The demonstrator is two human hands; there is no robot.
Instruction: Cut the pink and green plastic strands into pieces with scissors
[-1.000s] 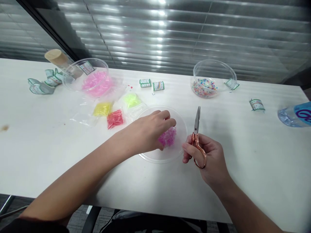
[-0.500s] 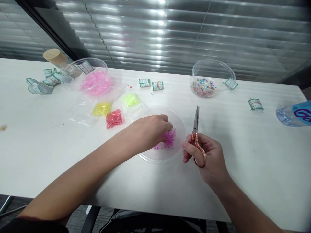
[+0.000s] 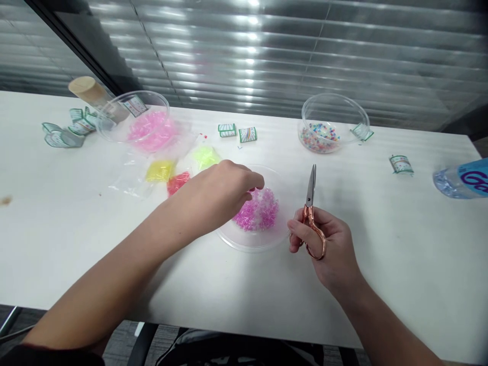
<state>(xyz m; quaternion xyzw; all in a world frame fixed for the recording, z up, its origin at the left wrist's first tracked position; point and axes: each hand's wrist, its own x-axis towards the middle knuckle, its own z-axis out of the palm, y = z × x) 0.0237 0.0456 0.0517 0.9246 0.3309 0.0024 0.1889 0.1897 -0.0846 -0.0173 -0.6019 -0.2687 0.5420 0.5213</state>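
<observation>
From the pink-filled bowl, I see room to pass at six o'clock over bare bench, and toward half past twelve between the paper tubes and bead bowl; packets crowd ten, the left forearm bars eight, held scissors block three.

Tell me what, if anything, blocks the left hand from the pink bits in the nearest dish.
Nothing visible does. The left hand is right at the upper left of the pink bits, with the clear dish beneath them. The scissors in the right hand are off to the right, out of that path.
</observation>
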